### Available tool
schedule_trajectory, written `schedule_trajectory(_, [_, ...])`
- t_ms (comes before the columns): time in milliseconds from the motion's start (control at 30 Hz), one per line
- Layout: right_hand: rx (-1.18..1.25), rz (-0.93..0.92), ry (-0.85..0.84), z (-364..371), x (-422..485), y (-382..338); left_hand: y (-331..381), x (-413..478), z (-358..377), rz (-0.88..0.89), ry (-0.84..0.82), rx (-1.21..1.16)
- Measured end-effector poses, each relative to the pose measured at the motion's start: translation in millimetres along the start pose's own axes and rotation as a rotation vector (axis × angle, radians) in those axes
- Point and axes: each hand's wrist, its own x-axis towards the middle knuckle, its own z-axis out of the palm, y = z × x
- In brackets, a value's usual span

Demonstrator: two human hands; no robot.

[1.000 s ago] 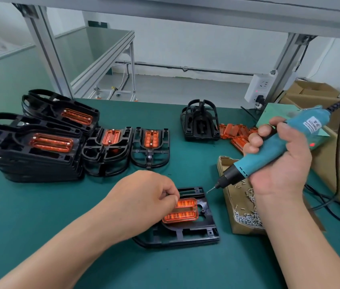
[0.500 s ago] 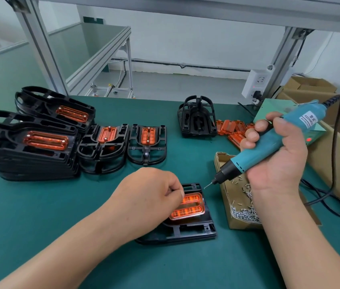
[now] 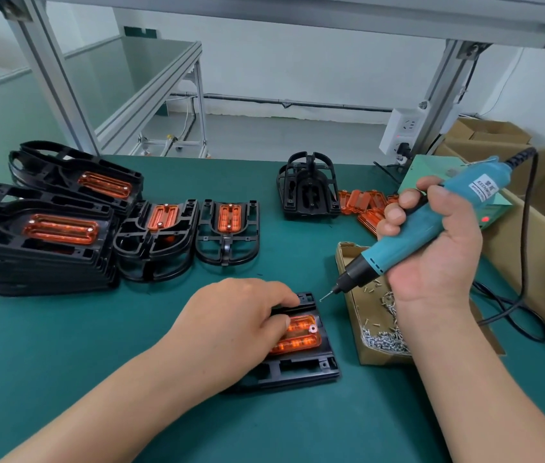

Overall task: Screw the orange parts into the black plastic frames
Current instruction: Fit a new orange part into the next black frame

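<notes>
Green mat (image 3: 64,362); black frame (image 3: 298,372) (mid-mat)

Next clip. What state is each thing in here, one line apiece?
left hand: rests on the frame, thumb on the orange part.
right hand: grips the screwdriver.
screwdriver: tilted, bit in the air beside the frame.
frame: flat on the table.
screw box: open, screws inside.
stacked frames: orange parts fitted.
socket: plug in.
green box: red light on.
</notes>
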Motion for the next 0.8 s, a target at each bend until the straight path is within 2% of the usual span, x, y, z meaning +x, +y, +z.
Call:
schedule_trajectory(133, [0.009,-0.001,-0.006,-0.3,0.3,-0.6,-2.7,-1.2,0.0,0.07,-0.055,0.056])
schedule_trajectory(233, [0.007,-0.007,-0.006,-1.0,0.2,-0.3,2.1,0.6,5.2,0.122,-0.105,0.224])
schedule_trajectory(467, [0.003,0.002,0.007,-0.4,-1.2,-0.6,6.3,8.9,10.9,0.179,-0.097,0.416])
schedule_trajectory(700, [0.002,-0.001,-0.001,0.4,-1.3,-0.6,-7.7,-1.8,2.0,0.207,-0.096,0.281])
schedule_trajectory(800, [0.005,0.003,-0.006,0.7,-0.9,-0.4,-10.7,-6.1,-5.1,0.201,-0.084,0.107])
